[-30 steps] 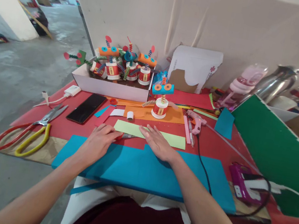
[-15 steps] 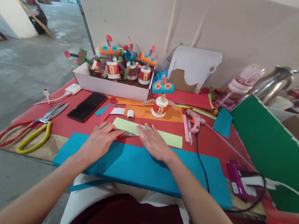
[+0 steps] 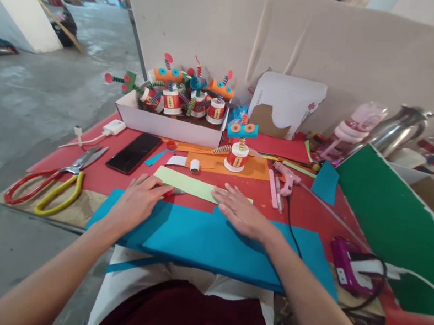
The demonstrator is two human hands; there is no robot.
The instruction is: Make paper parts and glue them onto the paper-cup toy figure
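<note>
My left hand [image 3: 137,201] is closed around a knife [image 3: 179,192], of which a bit of red handle and a short grey blade show. It rests over the near left edge of a pale green paper strip [image 3: 186,182]. My right hand [image 3: 239,211] lies flat with fingers stretched out, its fingertips on the right part of that strip. Under both wrists spreads a large blue paper sheet [image 3: 190,239] along the table's front edge. Just beyond the strip stands a paper-cup figure [image 3: 237,157] with a blue tube head and spring arms.
Large scissors [image 3: 73,168] and a black phone [image 3: 134,153] lie on the left. A pink glue gun [image 3: 287,178] with its cord is right of my hands, near a purple device [image 3: 349,270]. Behind, a white box [image 3: 168,126] holds several similar figures; a green panel [image 3: 406,235] borders the right.
My left hand has drawn the knife leftward along the strip. The strip has shifted left and tilted, its right end now mostly under my right hand. The view has turned slightly.
</note>
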